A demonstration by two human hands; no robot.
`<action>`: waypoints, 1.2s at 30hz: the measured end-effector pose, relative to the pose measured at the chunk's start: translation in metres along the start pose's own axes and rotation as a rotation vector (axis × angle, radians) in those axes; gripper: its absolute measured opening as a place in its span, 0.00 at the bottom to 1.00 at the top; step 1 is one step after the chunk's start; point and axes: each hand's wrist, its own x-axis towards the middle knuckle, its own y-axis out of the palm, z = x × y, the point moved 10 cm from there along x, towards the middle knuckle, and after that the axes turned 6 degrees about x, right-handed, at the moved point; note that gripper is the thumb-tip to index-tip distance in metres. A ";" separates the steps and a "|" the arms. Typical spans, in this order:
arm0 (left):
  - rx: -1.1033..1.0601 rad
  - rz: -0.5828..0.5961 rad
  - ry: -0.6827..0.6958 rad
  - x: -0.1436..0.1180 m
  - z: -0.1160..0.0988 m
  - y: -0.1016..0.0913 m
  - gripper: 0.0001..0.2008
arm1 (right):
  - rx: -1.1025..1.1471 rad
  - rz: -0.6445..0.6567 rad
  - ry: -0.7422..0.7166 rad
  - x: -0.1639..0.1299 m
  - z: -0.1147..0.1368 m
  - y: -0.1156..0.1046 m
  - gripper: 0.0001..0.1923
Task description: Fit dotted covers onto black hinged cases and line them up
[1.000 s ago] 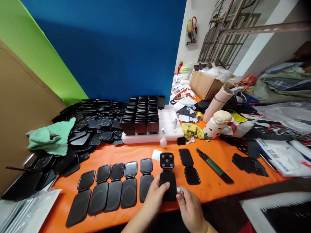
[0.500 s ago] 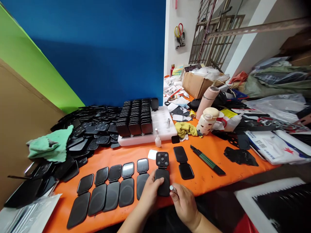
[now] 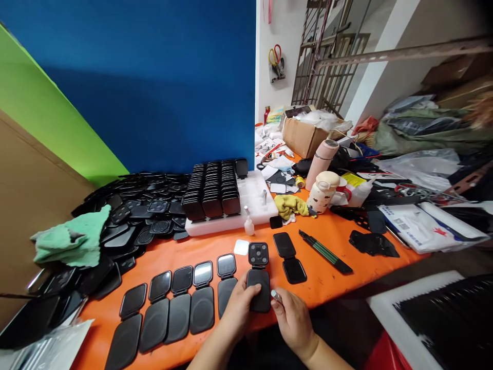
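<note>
An orange bench stands before a blue wall, with a green wall panel and brown board at the left. At the bench's left edge lies a green cloth on a heap of black case parts that spreads toward the back. Along the front edge a row of hinged black cases lies opened flat, side by side. Behind them, toward the middle of the back, a white tray carries stacked black pieces, and a small white bottle stands just in front of it.

At the front edge, right of the row, the left hand rests thumb and fingers on the lower half of an open black case, pinning it to the bench; its upper half shows several round holes. The right hand is just beside the case's right edge, fingers curled around a small silvery piece. The two hands are close together but not touching.

Further right lie another opened case, a black and green tool, a yellow rag and a cream bottle. The right end and back corner hold a cardboard box, papers and plastic bags.
</note>
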 end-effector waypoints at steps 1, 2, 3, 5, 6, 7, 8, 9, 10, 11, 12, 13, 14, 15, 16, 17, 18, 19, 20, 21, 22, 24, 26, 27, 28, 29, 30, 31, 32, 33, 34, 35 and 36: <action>-0.004 0.009 0.005 0.001 0.000 0.001 0.12 | -0.004 -0.011 0.007 0.000 -0.001 0.000 0.16; -0.008 0.018 0.012 0.001 -0.001 0.001 0.12 | -0.003 -0.025 0.016 0.001 -0.002 -0.001 0.16; -0.012 0.025 0.020 0.002 -0.001 0.002 0.12 | 0.007 -0.037 0.030 0.002 -0.003 -0.002 0.16; -0.020 0.035 0.035 0.002 -0.003 0.002 0.13 | 0.064 -0.048 0.088 0.002 -0.007 -0.004 0.16; -0.023 0.039 0.042 0.002 -0.003 0.002 0.13 | 0.114 -0.048 0.137 0.000 -0.011 -0.005 0.16; -0.026 0.041 0.046 0.002 -0.003 0.002 0.14 | 0.173 -0.047 0.200 -0.004 -0.016 -0.006 0.16; -0.028 0.040 0.050 0.002 -0.003 0.002 0.14 | 0.239 -0.046 0.275 -0.009 -0.023 -0.007 0.16; -0.030 0.036 0.054 0.002 -0.003 0.001 0.15 | 0.305 -0.051 0.352 -0.017 -0.029 -0.009 0.17; -0.031 0.029 0.059 0.002 -0.002 0.000 0.15 | 0.369 -0.059 0.425 -0.026 -0.036 -0.011 0.18; -0.033 0.021 0.062 0.002 -0.002 -0.001 0.16 | 0.428 -0.060 0.491 -0.036 -0.042 -0.013 0.19; -0.034 0.013 0.066 0.002 -0.001 -0.002 0.17 | 0.479 -0.054 0.553 -0.046 -0.048 -0.016 0.20; -0.036 0.006 0.069 0.002 0.000 -0.003 0.17 | 0.518 -0.040 0.611 -0.055 -0.053 -0.018 0.21; -0.037 0.001 0.071 0.001 0.000 -0.003 0.17 | 0.544 -0.026 0.666 -0.063 -0.058 -0.020 0.22; -0.038 -0.001 0.071 0.001 0.000 -0.004 0.18 | 0.556 -0.015 0.718 -0.070 -0.062 -0.023 0.22; -0.038 -0.002 0.071 0.001 0.001 -0.004 0.18 | 0.559 -0.010 0.763 -0.075 -0.065 -0.026 0.22; -0.037 -0.001 0.070 0.001 0.001 -0.004 0.19 | 0.555 -0.011 0.794 -0.078 -0.067 -0.030 0.22; -0.036 0.002 0.068 0.001 0.001 -0.003 0.19 | 0.551 -0.011 0.811 -0.080 -0.069 -0.033 0.22; -0.033 0.007 0.066 0.000 0.000 -0.003 0.19 | 0.544 -0.005 0.818 -0.081 -0.069 -0.034 0.23; -0.028 0.013 0.063 0.000 0.000 -0.002 0.19 | 0.531 0.007 0.814 -0.081 -0.069 -0.036 0.23; -0.022 0.018 0.059 0.000 0.000 -0.002 0.18 | 0.505 0.020 0.797 -0.080 -0.068 -0.037 0.22; -0.015 0.022 0.055 0.000 0.001 -0.002 0.18 | 0.464 0.031 0.764 -0.078 -0.067 -0.040 0.21; 0.001 0.021 0.048 0.001 0.002 -0.002 0.17 | 0.326 0.031 0.653 -0.073 -0.061 -0.049 0.19; 0.011 0.013 0.042 0.001 0.003 -0.003 0.17 | 0.157 0.024 0.528 -0.067 -0.053 -0.058 0.16; 0.013 0.009 0.040 0.001 0.004 -0.004 0.17 | 0.089 0.031 0.478 -0.065 -0.050 -0.061 0.15; 0.013 0.005 0.038 0.001 0.004 -0.004 0.18 | 0.041 0.040 0.439 -0.064 -0.047 -0.062 0.15; 0.011 0.003 0.035 0.001 0.005 -0.004 0.18 | 0.014 0.049 0.411 -0.062 -0.045 -0.063 0.15; 0.009 0.001 0.032 0.001 0.006 -0.005 0.19 | 0.002 0.056 0.389 -0.061 -0.044 -0.063 0.15; 0.007 -0.001 0.029 0.002 0.006 -0.005 0.19 | -0.002 0.055 0.372 -0.060 -0.043 -0.064 0.15; 0.004 -0.002 0.026 0.002 0.007 -0.005 0.18 | -0.006 0.044 0.359 -0.059 -0.044 -0.065 0.15; 0.002 -0.003 0.022 0.003 0.007 -0.005 0.18 | -0.013 0.027 0.350 -0.058 -0.044 -0.067 0.15; -0.001 -0.004 0.019 0.003 0.007 -0.005 0.17 | -0.023 0.011 0.343 -0.057 -0.045 -0.069 0.15; -0.003 -0.004 0.016 0.003 0.007 -0.005 0.17 | -0.034 -0.005 0.337 -0.056 -0.047 -0.071 0.15; -0.006 -0.002 0.012 0.004 0.007 -0.005 0.17 | -0.046 -0.021 0.332 -0.056 -0.048 -0.073 0.15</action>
